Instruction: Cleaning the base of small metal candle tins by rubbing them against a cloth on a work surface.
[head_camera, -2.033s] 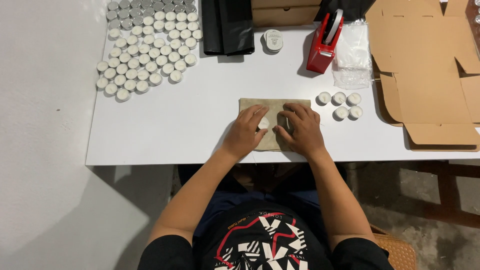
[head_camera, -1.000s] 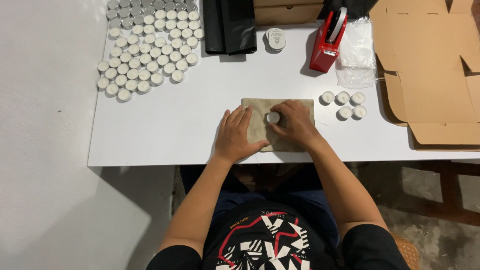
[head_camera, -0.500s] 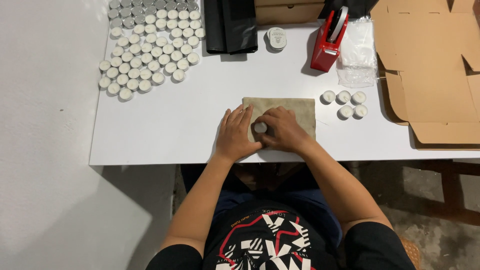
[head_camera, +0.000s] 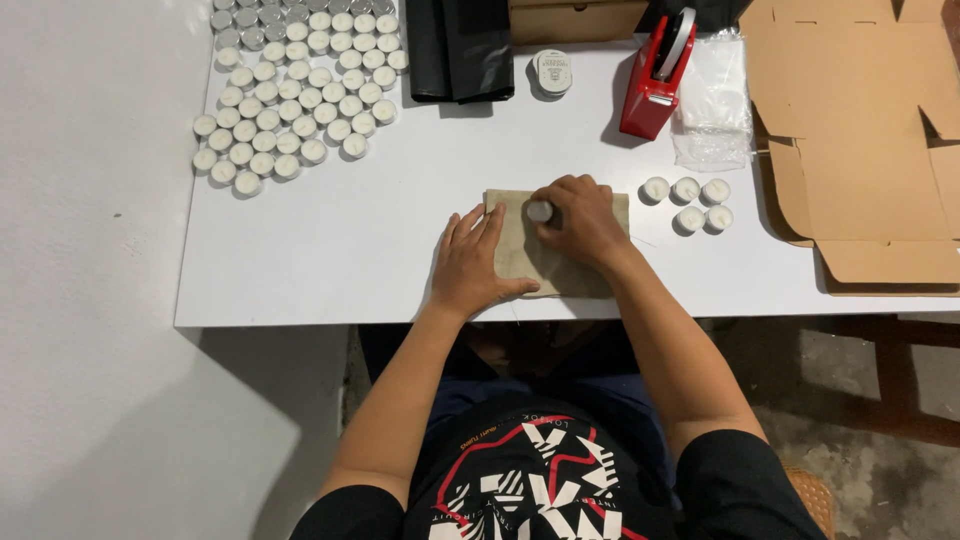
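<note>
The flat tan cloth pouch (head_camera: 560, 250) lies on the white table (head_camera: 330, 250) under both hands. On it, at the right hand's (head_camera: 580, 222) fingertips, sits a small white tealight candle (head_camera: 539, 211). Five more white tealights (head_camera: 688, 203) lie right of that hand; the big cluster of white tealights (head_camera: 295, 90) lies far beyond and left of the left hand (head_camera: 472, 262).

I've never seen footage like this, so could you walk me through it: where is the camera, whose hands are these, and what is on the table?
The one camera sits on a person's head and looks down, so both hands are that person's own. The left hand lies flat on a tan cloth on the white table. The right hand holds a small white tealight on that cloth. Five more tealights wait to the right, many rows of tealights far left. At the back: a red tape dispenser, black plastic and flat cardboard.
</note>
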